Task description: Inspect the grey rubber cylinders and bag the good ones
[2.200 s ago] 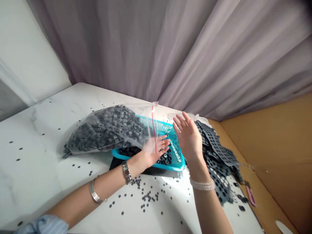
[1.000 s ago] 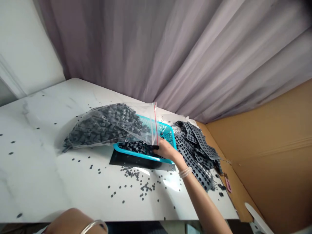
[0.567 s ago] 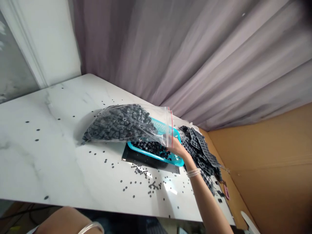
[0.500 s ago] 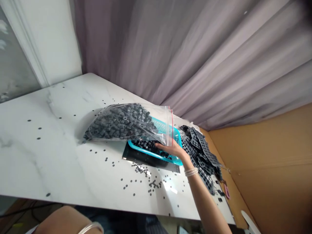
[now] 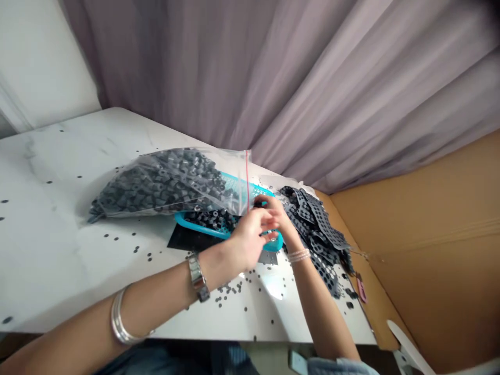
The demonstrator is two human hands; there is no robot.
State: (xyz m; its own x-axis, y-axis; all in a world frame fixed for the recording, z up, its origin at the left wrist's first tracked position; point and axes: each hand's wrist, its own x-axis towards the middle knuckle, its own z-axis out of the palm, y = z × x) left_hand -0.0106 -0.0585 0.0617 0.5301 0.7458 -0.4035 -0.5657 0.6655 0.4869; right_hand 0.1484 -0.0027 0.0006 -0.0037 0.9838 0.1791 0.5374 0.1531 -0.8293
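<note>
My left hand (image 5: 250, 242) reaches in from the left over the near right side of a turquoise basket (image 5: 203, 227). Its fingers are apart and hold nothing visible. Just beyond it, my right hand (image 5: 282, 221) is above the basket's right end, fingers curled; something dark shows under the fingertips, too little to name. Dark grey short ring-shaped pieces (image 5: 214, 219) fill part of the basket. A clear zip bag (image 5: 167, 182) with a red seal line, full of similar pieces, lies over the basket's left and far side, its mouth towards my hands.
Perforated dark grey sheets (image 5: 316, 219) are heaped at the right. A black flat panel (image 5: 182, 238) lies under the basket. Small dark discs (image 5: 228, 291) are scattered over the white marbled table (image 5: 128, 281). A pink-handled tool (image 5: 362, 289) lies by the cardboard wall (image 5: 422, 234); a curtain hangs behind.
My left hand has come in from the lower left to beside my right hand. My right hand has lifted out from the basket's pieces towards the bag's mouth. The view has shifted right.
</note>
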